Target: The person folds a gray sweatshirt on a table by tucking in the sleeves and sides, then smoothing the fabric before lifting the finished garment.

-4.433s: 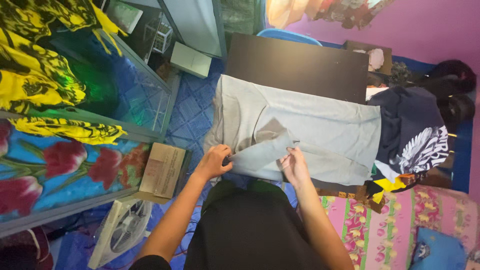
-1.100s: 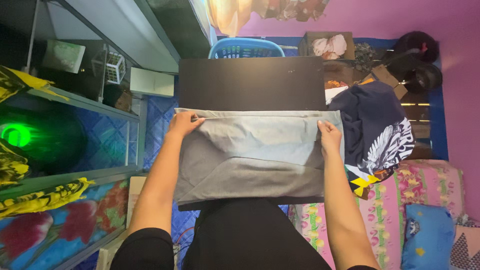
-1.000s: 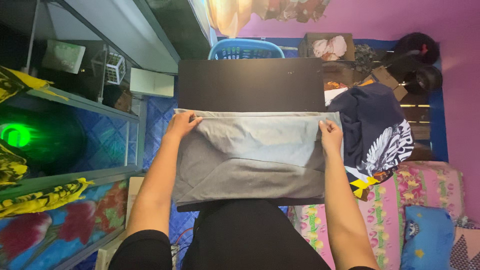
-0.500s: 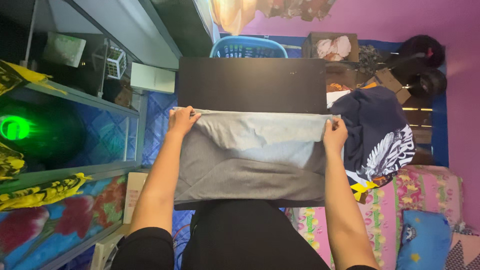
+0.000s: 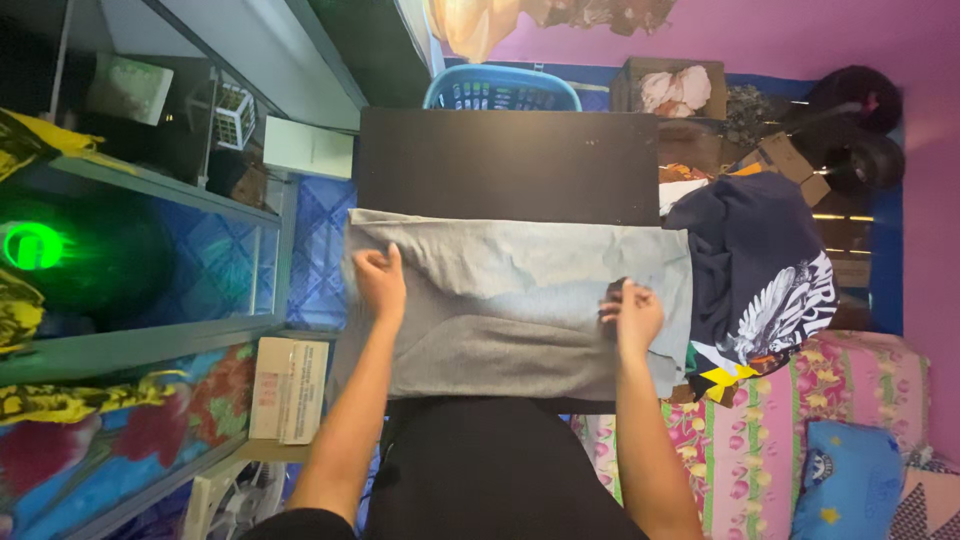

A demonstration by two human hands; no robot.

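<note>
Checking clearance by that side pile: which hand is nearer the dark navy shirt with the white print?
Right. The right hand rests on the grey cloth close beside the dark navy shirt; the left hand rests near the cloth's opposite end.

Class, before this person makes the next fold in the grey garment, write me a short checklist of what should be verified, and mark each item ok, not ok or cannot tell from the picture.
1. Both hands on the cloth: left hand and right hand both rest on the grey garment. Ok.
2. Garment supported: most of it lies on the dark table, but its left edge hangs past the table. Not ok.
3. Surface smooth: creases show near the middle. Not ok.
4. Neighbouring clothes kept apart: the navy printed shirt touches the garment's right edge. Not ok.
5. Grip: whether the fingers pinch the cloth or only press it. Cannot tell.
</note>
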